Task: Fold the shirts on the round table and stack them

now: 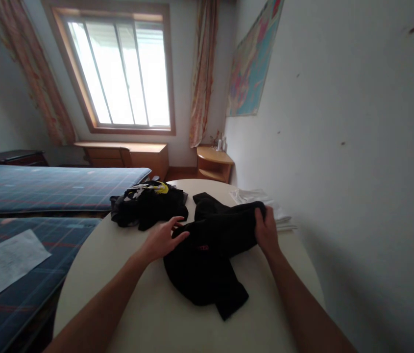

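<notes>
A black short-sleeved shirt (207, 245) with small reddish lettering on its front lies spread and partly creased on the round cream table (148, 304). My right hand (267, 233) is closed on the shirt's far-right end, its thumb on top of the cloth. At the shirt's left edge is my left hand (164, 239), thumb and fingers apart; whether the fingertips press on the cloth is hard to see. One sleeve points toward me, another lies at the back.
A heap of dark clothes (151, 203) with yellow and white print sits at the table's back left. Folded white cloth (254, 197) lies at the back right, near the wall (368, 196). Blue plaid mattresses (60, 189) and a paper sheet (4, 267) are on the left.
</notes>
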{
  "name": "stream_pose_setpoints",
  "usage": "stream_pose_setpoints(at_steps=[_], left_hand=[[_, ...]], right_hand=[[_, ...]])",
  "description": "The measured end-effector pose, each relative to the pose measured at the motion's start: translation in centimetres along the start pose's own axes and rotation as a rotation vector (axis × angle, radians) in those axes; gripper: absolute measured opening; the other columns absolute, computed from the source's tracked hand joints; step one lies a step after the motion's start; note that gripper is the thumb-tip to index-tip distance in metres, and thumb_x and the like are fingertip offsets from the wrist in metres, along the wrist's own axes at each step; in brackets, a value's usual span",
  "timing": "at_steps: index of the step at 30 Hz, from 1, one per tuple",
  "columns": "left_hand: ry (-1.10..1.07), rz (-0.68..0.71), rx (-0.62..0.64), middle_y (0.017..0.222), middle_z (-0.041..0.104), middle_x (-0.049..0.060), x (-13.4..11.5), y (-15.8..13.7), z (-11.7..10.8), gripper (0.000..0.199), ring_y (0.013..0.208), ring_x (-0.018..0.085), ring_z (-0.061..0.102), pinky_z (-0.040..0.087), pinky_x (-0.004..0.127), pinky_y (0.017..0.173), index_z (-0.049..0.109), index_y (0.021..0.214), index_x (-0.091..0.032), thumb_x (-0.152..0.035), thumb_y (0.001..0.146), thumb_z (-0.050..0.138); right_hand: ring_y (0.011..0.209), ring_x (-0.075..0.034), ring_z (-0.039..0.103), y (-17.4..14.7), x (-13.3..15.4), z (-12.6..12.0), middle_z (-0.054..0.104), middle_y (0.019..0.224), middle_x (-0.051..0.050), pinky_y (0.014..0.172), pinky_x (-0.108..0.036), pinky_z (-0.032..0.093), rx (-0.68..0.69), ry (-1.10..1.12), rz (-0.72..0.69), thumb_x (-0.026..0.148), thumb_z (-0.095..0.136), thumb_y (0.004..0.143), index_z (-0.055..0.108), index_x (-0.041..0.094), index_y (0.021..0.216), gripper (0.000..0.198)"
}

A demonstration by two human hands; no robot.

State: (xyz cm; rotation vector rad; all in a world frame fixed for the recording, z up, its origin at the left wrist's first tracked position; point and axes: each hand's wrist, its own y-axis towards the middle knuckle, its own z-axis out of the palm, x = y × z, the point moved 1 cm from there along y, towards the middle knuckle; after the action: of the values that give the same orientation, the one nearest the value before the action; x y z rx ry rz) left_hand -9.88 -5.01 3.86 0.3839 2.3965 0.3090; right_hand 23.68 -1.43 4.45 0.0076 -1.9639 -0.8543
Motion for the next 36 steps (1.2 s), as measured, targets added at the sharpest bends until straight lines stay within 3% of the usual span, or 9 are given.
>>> stream_pose_setpoints(at_steps=[6, 11, 14, 16, 20, 22, 26, 29, 36], left_hand=[[0.024, 0.298, 0.244, 0.134, 0.06, 0.015, -1.6, -1.3, 1.6, 0.069, 0.122, 0.033, 0.057, 0.046, 0.047, 0.104, 0.057, 0.131, -0.021, -0.044, 0.069, 0.08], [-0.106, 0.232, 0.429, 0.092, 0.073, 0.003, -2.4, -1.5, 0.4, 0.028, 0.085, 0.023, 0.067, 0.055, 0.033, 0.079, 0.07, 0.101, -0.022, -0.019, 0.075, 0.061], [-0.3, 0.133, 0.491, 0.084, 0.073, 0.001, -2.1, -1.2, -1.1, 0.027, 0.077, 0.02, 0.067, 0.054, 0.028, 0.07, 0.072, 0.095, -0.021, -0.02, 0.074, 0.056], [-0.388, 0.086, 0.31, 0.091, 0.074, 0.002, -1.6, -0.5, -2.0, 0.028, 0.085, 0.022, 0.068, 0.055, 0.032, 0.076, 0.072, 0.099, -0.02, -0.026, 0.076, 0.058], [-0.356, -0.014, -0.204, 0.112, 0.072, 0.007, -0.1, 0.9, -2.3, 0.043, 0.106, 0.026, 0.066, 0.05, 0.042, 0.097, 0.064, 0.12, -0.02, -0.042, 0.083, 0.063], [-0.272, -0.05, -0.246, 0.123, 0.067, 0.01, 0.6, 1.0, -1.6, 0.059, 0.115, 0.027, 0.063, 0.047, 0.045, 0.103, 0.053, 0.134, -0.021, -0.048, 0.084, 0.065], [-0.097, -0.052, -0.03, 0.145, 0.052, 0.017, 1.1, 0.3, 0.1, 0.084, 0.132, 0.033, 0.051, 0.039, 0.05, 0.111, 0.038, 0.147, -0.018, -0.054, 0.078, 0.07], [-0.042, 0.013, 0.1, 0.152, 0.042, 0.018, 0.3, -0.4, 0.7, 0.089, 0.138, 0.035, 0.043, 0.034, 0.049, 0.115, 0.035, 0.15, -0.016, -0.047, 0.076, 0.073], [-0.438, 0.078, 0.576, 0.119, 0.07, 0.005, -1.7, -1.0, -1.1, 0.056, 0.107, 0.027, 0.065, 0.052, 0.038, 0.094, 0.059, 0.128, -0.02, -0.028, 0.074, 0.068]], right_hand=[[0.102, -0.029, 0.066, -1.6, 0.1, 1.2, 0.068, 0.114, -0.011, 0.09, -0.043, 0.05, 0.608, -0.11, -0.176, 0.055, 0.058, 0.087, 0.052, 0.021, 0.127, 0.053], [0.09, -0.029, 0.068, -1.8, 2.0, 0.6, 0.074, 0.095, -0.008, 0.084, -0.04, 0.052, 0.865, -0.115, -0.189, 0.049, 0.057, 0.088, 0.068, 0.022, 0.099, 0.031], [0.089, -0.026, 0.067, -1.6, 2.6, -0.1, 0.074, 0.094, -0.004, 0.084, -0.038, 0.053, 0.981, 0.072, -0.096, 0.049, 0.057, 0.088, 0.069, 0.022, 0.09, 0.029], [0.088, -0.025, 0.066, -1.2, 2.5, -0.4, 0.073, 0.093, -0.003, 0.082, -0.038, 0.053, 0.832, 0.217, 0.009, 0.052, 0.058, 0.087, 0.068, 0.021, 0.092, 0.032], [0.096, -0.027, 0.064, -0.2, 1.0, -0.1, 0.071, 0.101, -0.008, 0.088, -0.042, 0.052, 0.217, 0.324, 0.12, 0.059, 0.055, 0.086, 0.064, 0.019, 0.104, 0.044], [0.105, -0.028, 0.061, -0.2, 0.3, 0.4, 0.069, 0.11, -0.01, 0.098, -0.046, 0.047, 0.137, 0.262, 0.098, 0.062, 0.055, 0.086, 0.061, 0.019, 0.112, 0.051], [0.129, -0.027, 0.051, -1.2, -0.6, 1.3, 0.056, 0.139, -0.01, 0.114, -0.046, 0.034, 0.551, 0.2, 0.035, 0.062, 0.052, 0.09, 0.046, 0.023, 0.139, 0.062], [0.129, -0.027, 0.052, -2.1, -0.2, 1.6, 0.055, 0.142, -0.01, 0.113, -0.045, 0.035, 0.882, 0.167, -0.013, 0.058, 0.056, 0.09, 0.04, 0.024, 0.145, 0.067], [0.092, -0.024, 0.063, -2.6, 2.2, 0.9, 0.07, 0.098, -0.004, 0.087, -0.037, 0.05, 1.205, 0.11, -0.032, 0.043, 0.061, 0.086, 0.067, 0.02, 0.098, 0.026]])
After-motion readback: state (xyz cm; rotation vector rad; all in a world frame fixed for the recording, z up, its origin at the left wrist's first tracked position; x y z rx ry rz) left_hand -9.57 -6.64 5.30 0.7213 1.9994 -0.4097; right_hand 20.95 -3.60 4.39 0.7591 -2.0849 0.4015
